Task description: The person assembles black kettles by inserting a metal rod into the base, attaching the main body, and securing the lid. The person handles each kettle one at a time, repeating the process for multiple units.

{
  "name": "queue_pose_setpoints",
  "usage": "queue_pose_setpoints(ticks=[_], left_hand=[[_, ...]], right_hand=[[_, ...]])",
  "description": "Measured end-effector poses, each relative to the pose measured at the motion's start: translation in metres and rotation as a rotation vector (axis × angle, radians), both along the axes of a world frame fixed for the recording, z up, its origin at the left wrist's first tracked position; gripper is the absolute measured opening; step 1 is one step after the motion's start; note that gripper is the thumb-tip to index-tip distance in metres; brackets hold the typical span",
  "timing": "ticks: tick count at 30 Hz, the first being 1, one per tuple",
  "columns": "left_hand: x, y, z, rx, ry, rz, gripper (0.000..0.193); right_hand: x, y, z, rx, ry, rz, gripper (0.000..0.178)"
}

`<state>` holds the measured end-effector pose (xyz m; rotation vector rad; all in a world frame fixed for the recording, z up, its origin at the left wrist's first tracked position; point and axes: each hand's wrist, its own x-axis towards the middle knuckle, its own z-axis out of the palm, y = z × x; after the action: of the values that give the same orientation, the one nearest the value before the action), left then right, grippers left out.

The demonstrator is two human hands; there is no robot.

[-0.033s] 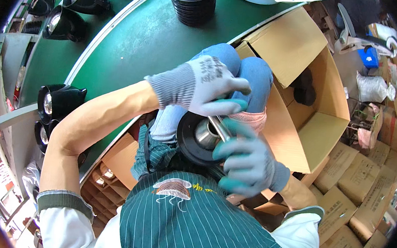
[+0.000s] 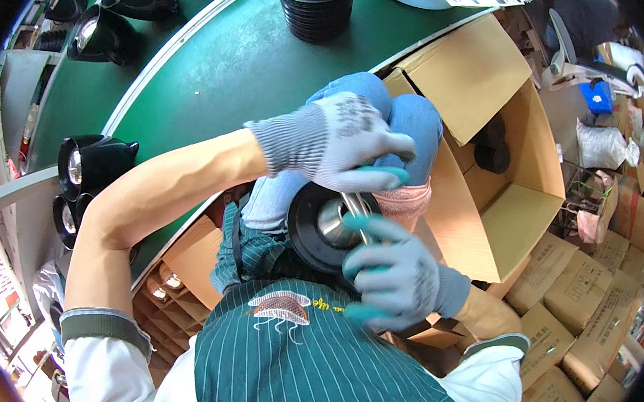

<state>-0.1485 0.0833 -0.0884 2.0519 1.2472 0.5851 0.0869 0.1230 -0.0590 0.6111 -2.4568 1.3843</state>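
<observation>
On my lap lies a black round part [image 2: 301, 234] with a wide rim and a shiny metal cup [image 2: 332, 221] at its middle. A slim shiny metal rod [image 2: 354, 206] slants across the cup. My left hand [image 2: 361, 149], in a grey knit glove with teal fingertips, is curled at the rod's upper end; its fingers partly cover that end. My right hand [image 2: 399, 277], gloved alike and a little blurred, has its thumb and fingers closed about the rod's lower end. What the rod belongs to is hidden by the hands.
A stack of black discs [image 2: 314, 5] stands on the green table [image 2: 218, 69]. Black lamp-like housings [image 2: 107, 33] line its left side. An open cardboard box [image 2: 523, 219] at my right holds black parts [image 2: 493, 147]. A divided carton [image 2: 163, 306] sits lower left; closed cartons [image 2: 579, 285] are piled right.
My left hand has shifted slightly to the right. The right hand has moved a little downward, and the rod between them has turned slightly.
</observation>
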Motion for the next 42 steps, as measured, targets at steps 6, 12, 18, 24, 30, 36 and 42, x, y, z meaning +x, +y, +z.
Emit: queue_pose_setpoints(ticks=[6, 12, 18, 24, 30, 36, 42], left_hand=[[0.033, 0.042, -0.029, 0.106, -0.201, -0.182, 0.037], [0.016, 0.046, -0.044, 0.039, -0.342, -0.057, 0.035], [-0.025, -0.010, -0.026, 0.053, -0.595, 0.410, 0.048], [-0.108, -0.167, -0.112, -0.234, -0.988, 1.535, 0.054], [-0.110, -0.240, -0.150, 0.021, -0.106, 1.613, 0.037], [-0.102, -0.231, -0.108, -0.119, 0.226, 1.611, 0.065], [-0.049, -0.236, -0.031, 0.502, 0.158, 1.111, 0.067]], right_hand=[[-0.027, -0.044, 0.003, 0.137, -0.268, 0.132, 0.042], [-0.064, -0.053, -0.001, 0.160, -0.121, 0.025, 0.040], [-0.020, -0.041, 0.036, 0.112, 0.053, -0.466, 0.034], [0.035, -0.053, -0.018, -0.446, -0.456, -0.764, 0.121], [0.014, -0.062, -0.038, -0.104, -0.460, -0.833, 0.103], [0.011, -0.075, -0.009, -0.373, -0.153, -0.977, 0.079], [-0.010, -0.043, 0.002, -1.041, 0.000, -1.107, 0.075]])
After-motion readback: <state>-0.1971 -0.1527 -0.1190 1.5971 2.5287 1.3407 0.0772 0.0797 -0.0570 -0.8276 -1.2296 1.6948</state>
